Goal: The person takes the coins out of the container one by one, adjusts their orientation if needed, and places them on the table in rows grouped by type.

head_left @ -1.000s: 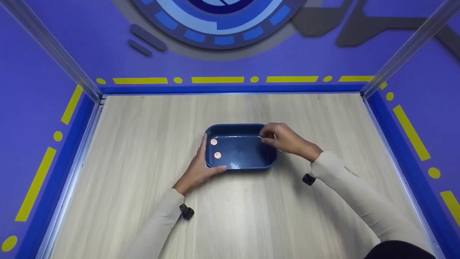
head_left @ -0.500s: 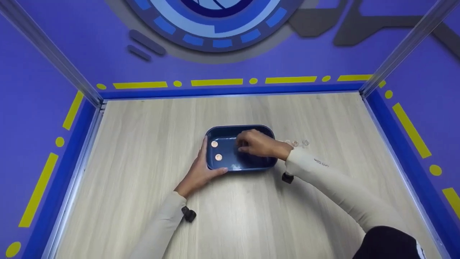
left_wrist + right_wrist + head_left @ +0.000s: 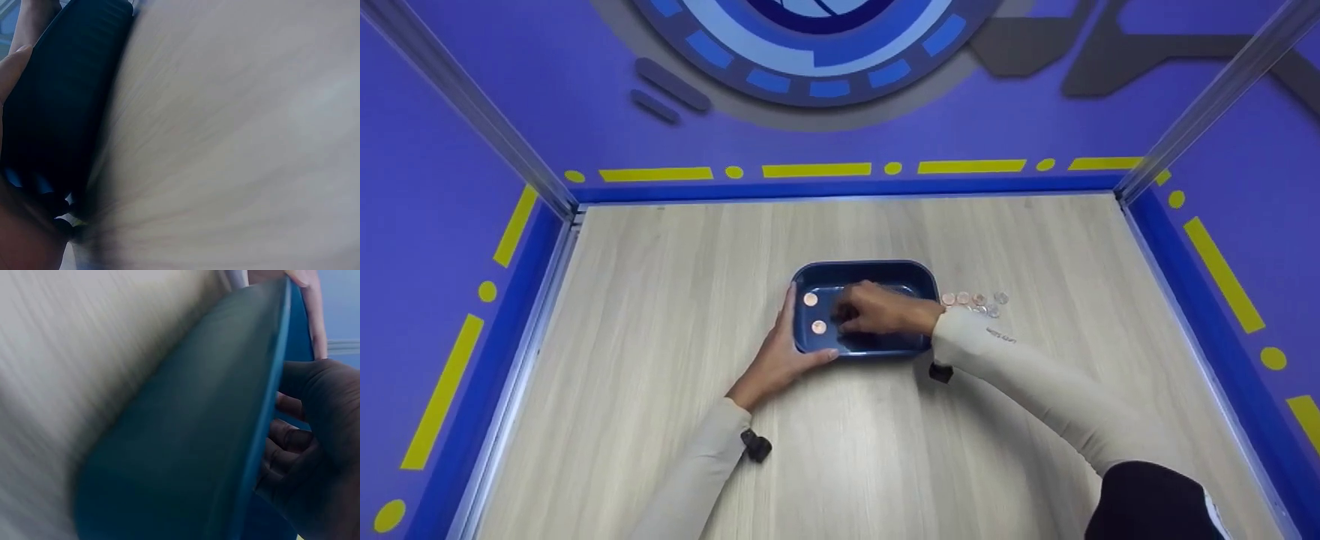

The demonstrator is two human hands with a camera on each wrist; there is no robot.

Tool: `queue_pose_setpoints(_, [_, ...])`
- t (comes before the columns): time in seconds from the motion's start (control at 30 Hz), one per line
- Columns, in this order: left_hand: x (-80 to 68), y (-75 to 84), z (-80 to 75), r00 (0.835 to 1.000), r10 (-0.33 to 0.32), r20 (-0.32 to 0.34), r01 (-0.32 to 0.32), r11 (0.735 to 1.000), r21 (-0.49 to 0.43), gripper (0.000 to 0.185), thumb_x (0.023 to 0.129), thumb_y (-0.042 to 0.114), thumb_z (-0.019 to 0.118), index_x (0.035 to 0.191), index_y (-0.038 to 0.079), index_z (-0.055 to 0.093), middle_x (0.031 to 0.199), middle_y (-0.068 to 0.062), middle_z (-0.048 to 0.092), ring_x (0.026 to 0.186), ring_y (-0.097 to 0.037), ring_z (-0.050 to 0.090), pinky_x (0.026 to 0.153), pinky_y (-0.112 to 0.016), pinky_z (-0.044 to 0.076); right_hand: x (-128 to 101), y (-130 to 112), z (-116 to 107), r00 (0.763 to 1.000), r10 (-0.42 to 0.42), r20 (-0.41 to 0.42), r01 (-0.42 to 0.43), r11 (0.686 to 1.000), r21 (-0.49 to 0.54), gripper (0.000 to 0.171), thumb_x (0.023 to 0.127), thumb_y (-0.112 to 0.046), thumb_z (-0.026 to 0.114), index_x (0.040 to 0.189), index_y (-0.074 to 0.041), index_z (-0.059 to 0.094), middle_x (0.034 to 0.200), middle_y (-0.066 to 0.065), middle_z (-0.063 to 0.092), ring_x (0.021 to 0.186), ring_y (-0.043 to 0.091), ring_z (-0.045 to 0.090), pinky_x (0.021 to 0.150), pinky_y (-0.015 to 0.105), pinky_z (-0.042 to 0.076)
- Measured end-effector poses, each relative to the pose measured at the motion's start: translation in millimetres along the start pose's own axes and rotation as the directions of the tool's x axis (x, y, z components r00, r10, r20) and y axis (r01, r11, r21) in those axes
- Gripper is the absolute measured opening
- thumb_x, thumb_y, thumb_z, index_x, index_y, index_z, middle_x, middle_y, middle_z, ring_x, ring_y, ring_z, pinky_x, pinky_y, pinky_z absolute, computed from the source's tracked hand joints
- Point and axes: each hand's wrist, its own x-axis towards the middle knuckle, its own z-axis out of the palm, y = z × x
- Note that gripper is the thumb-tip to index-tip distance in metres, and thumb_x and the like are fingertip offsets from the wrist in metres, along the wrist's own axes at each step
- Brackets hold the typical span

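I'm wearing cream long sleeves, small dark lettering on the right forearm, a black camera strapped under each wrist.

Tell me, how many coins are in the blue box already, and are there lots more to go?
Two copper coins already lie in the blue box. The right hand is inside it now, fingers curled; whether it holds a coin is hidden. The left hand rests against the box's left end. A small cluster of coins waits on the table just right of the box, so most remain.
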Motion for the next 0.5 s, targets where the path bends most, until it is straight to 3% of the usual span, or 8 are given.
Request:
queue_pose_setpoints(0.27, [0.5,0.5,0.1,1.000,-0.018,0.011,0.017,1.000,0.013,0.141,0.084,0.051,0.095,0.178,0.028,-0.007,0.181,-0.018,0.018,0.158,-0.033,0.037,0.126,-0.053,0.033,12,-2,7,0.999,-0.037,0.026,0.037,0.999,-0.009,0.024,0.100,-0.008,0.080,0.122,0.002,0.079,0.108,0.013,0.078,0.093,0.020,0.070,0.085,0.040,0.060])
queue_pose_setpoints(0.5, [0.4,-1.5,-1.1,1.000,-0.001,0.014,0.001,1.000,0.001,0.141,0.084,0.054,0.094,0.178,0.028,-0.007,0.182,-0.018,0.014,0.161,-0.034,0.032,0.128,-0.054,0.030,24,-3,15,0.997,-0.071,-0.020,0.071,0.997,0.004,0.013,0.097,-0.004,0.081,0.108,0.002,0.080,0.096,0.012,0.077,0.086,0.021,0.067,0.080,0.043,0.059])
